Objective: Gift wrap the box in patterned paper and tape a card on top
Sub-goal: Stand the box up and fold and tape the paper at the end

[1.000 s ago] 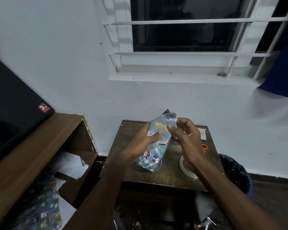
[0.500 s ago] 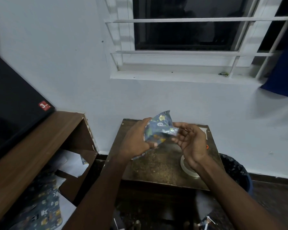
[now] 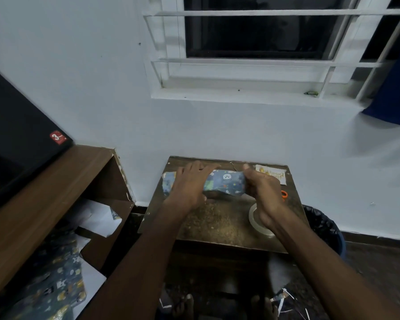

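The box wrapped in blue cartoon-patterned paper (image 3: 224, 184) lies flat at twelve o'clock on the small dark wooden table (image 3: 217, 225). The left hand (image 3: 191, 184) rests on it, fingers straight and together. The right hand (image 3: 262, 192) grips its three o'clock end, fingers curled. A pale printed card (image 3: 271, 176) lies at two o'clock, a clear tape roll (image 3: 255, 220) at four.

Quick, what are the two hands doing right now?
Left hand: open, fingers straight, pressing down on the wrapped box.
Right hand: closed around the box's right end, gripping the paper there.
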Demonstrator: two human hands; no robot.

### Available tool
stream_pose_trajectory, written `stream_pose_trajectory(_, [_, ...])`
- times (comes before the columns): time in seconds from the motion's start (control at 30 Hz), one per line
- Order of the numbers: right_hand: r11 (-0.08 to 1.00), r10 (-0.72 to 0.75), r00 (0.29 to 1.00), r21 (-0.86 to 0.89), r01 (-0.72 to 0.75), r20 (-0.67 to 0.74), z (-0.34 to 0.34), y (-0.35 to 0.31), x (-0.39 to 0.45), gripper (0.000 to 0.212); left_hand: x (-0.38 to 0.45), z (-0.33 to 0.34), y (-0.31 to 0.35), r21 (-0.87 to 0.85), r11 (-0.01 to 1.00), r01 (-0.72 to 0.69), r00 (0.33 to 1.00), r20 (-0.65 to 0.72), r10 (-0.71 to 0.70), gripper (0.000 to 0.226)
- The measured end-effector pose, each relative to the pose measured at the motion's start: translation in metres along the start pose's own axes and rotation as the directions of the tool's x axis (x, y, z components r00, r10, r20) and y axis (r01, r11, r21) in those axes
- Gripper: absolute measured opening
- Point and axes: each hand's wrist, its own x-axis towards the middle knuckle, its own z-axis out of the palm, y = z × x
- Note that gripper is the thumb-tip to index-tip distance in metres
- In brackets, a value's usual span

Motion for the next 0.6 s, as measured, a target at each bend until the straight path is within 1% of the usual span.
stream_pose_trajectory(0.07, [0.996,0.083,0.996,-0.027,-0.082,0.036,-0.01,-0.003,0.005,0.043,-0.002,0.003,-0.007,0.012,1.0,-0.001,1.0,0.018,0.001,0.102])
stream_pose_trajectory(0.13, [0.992,0.092,0.994,-0.098,-0.086,0.064,-0.022,-0.005,0.011,0.046,-0.004,0.006,-0.016,-0.004,1.0,0.003,1.0,0.02,-0.003,0.099])
stream_pose_trajectory(0.17, [0.989,0.09,0.993,-0.123,-0.08,0.077,-0.027,-0.006,0.012,0.042,-0.005,0.006,-0.02,-0.041,0.999,0.01,1.0,0.022,-0.009,0.096])
stream_pose_trajectory(0.23, [0.981,0.084,0.989,-0.184,-0.06,0.123,-0.032,-0.006,0.013,0.026,-0.005,0.004,-0.027,-0.155,0.988,0.012,1.0,0.028,-0.007,0.09])
stream_pose_trajectory(0.27, [0.974,0.08,0.985,-0.221,-0.044,0.156,-0.032,-0.005,0.012,0.021,-0.004,0.003,-0.03,-0.209,0.978,0.006,0.999,0.038,0.002,0.089])
stream_pose_trajectory(0.33, [0.962,0.085,0.963,-0.274,-0.012,0.257,-0.029,0.002,0.011,0.03,-0.003,0.0,-0.03,-0.266,0.964,-0.008,0.996,0.083,0.031,0.087])
stream_pose_trajectory(0.4, [0.95,0.097,0.935,-0.312,0.016,0.341,-0.025,0.01,0.01,0.04,-0.004,-0.002,-0.028,-0.255,0.967,-0.013,0.985,0.163,0.056,0.087])
stream_pose_trajectory(0.47, [0.954,0.116,0.924,-0.299,-0.002,0.364,-0.024,0.012,0.01,0.042,-0.004,-0.006,-0.024,-0.25,0.968,0.003,0.976,0.212,0.052,0.082])
stream_pose_trajectory(0.57, [0.972,0.233,0.896,-0.125,-0.2,0.378,-0.024,0.009,0.009,0.029,-0.004,-0.013,-0.021,-0.271,0.962,0.034,0.979,0.203,0.022,0.075])
stream_pose_trajectory(0.6, [0.97,0.242,0.888,-0.103,-0.219,0.392,-0.026,0.008,0.009,0.028,-0.004,-0.013,-0.021,-0.273,0.961,0.036,0.981,0.192,0.018,0.074])
